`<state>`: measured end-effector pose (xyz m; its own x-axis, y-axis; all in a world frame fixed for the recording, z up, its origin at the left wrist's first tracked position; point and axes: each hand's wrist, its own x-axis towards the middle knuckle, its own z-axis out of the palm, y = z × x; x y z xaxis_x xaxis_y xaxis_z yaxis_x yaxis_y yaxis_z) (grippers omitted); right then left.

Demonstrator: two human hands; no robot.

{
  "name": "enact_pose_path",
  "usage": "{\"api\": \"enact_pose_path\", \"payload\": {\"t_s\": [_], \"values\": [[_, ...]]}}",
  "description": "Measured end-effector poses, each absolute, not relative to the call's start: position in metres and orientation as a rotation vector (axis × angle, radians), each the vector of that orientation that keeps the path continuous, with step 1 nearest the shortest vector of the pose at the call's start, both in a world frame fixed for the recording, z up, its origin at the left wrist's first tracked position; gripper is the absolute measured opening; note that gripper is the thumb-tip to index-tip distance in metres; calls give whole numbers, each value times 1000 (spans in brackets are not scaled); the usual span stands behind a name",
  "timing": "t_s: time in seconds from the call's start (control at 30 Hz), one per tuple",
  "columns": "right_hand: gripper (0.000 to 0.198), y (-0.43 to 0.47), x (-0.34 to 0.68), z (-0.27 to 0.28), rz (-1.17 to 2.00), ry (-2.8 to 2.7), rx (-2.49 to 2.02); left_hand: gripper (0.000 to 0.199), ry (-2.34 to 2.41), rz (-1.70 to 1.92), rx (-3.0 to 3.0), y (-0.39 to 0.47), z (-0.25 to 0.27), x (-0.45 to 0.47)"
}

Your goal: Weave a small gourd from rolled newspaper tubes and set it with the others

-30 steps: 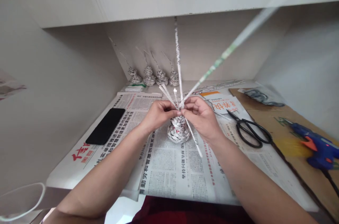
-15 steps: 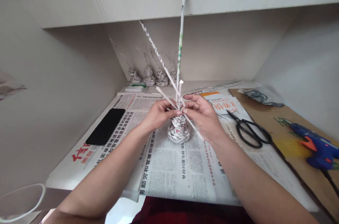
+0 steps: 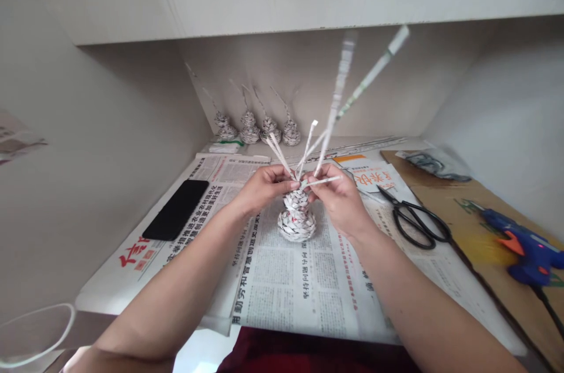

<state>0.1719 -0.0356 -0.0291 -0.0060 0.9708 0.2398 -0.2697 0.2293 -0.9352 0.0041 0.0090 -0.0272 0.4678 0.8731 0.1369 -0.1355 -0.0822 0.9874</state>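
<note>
A small gourd shape woven from rolled newspaper strips stands upright on the newspaper in front of me. Several paper strips fan out from its narrow top. My left hand pinches the left side of that top, thumb near the strip bases. On the other side, my right hand has its thumb and fingers closed on a long paper strip, blurred at its upper end. A second long strip with green marks leans to the upper right. One short strip lies across my right fingers.
Several finished-looking woven gourds line the back wall. A black phone lies at left; black-handled scissors are at right. Beyond them, a blue glue gun and a plastic bag rest on cardboard. A shelf edge overhangs.
Both long strips have swung from upright and left-leaning to the right. My right hand has shifted slightly outward, and the short strip beside it has turned from pointing down to nearly level.
</note>
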Motion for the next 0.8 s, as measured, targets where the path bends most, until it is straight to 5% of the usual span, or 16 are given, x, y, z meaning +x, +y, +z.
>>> {"api": "enact_pose_path", "payload": {"t_s": [0.8], "values": [[32,-37,206,-27,1342,-979,-1022,32,787,996,1325,5,-22,7]]}}
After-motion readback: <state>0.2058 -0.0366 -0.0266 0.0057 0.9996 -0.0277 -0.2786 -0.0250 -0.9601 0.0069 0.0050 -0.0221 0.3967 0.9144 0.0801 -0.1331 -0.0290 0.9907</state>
